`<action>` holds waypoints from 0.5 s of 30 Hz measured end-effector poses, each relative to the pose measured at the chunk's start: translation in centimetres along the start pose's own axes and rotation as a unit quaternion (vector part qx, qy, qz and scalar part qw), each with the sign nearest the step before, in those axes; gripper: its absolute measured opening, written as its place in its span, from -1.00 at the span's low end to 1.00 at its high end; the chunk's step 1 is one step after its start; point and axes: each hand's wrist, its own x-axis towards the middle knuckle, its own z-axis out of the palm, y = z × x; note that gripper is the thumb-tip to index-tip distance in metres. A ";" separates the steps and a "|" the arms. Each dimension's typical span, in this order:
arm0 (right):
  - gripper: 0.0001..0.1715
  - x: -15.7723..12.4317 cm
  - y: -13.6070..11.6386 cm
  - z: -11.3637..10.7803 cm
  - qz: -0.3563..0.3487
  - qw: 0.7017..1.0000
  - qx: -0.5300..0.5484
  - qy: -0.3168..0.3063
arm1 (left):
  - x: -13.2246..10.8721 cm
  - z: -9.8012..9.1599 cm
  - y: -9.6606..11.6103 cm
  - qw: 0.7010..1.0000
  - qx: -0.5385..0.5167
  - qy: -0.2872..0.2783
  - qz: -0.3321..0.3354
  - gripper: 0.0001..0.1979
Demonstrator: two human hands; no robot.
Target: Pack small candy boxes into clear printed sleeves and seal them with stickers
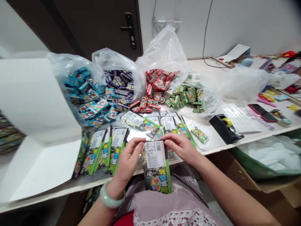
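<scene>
Clock from the held printed pouch (pixel 157 168), 12 away from the person. Left hand (pixel 129 157) pinches its top edge at 11, right hand (pixel 182 147) at 1; thumbs and fingers closed on the corners. Pouch hangs label-up, lower end past the table (pixel 213 145) front edge, over the lap. Step looks like working the pouch mouth: best to grip both corners evenly, keep the edge taut, avoid creasing the label.

Room: tight. Pouch rows (pixel 96 147) at 9–10, red packets (pixel 160 81) heaped at 12, small green packet (pixel 199 134) and tape dispenser (pixel 223 130) at 2. Freest side is 6, toward the apron (pixel 162 204); elbows should stay low, clear of the table edge.
</scene>
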 end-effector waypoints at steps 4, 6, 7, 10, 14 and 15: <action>-0.78 0.7 -1.0 -0.7 -0.061 0.997 -0.044 -0.005 | 0.5 0.0 0.9 0.999 0.001 -0.008 0.034 -0.81; -0.80 1.2 -1.2 -0.6 -0.020 0.999 0.025 -0.015 | 0.6 0.0 1.4 0.999 -0.041 -0.003 0.013 -0.89; -0.83 1.3 -1.1 -0.5 0.009 0.998 0.066 -0.016 | 0.6 0.1 1.5 0.998 -0.069 0.001 0.001 -0.92; -0.68 1.3 -1.0 -0.2 0.034 0.996 0.086 0.002 | 0.4 0.0 1.8 0.992 -0.127 -0.005 -0.023 -0.71; -0.91 0.7 -1.7 -0.4 -0.044 0.997 -0.062 -0.013 | 0.0 -0.3 2.1 0.996 -0.079 -0.025 0.016 -0.89; -0.89 0.6 -2.0 -0.4 -0.054 0.995 -0.077 -0.023 | 0.0 -0.3 2.2 0.997 -0.069 -0.029 0.029 -0.92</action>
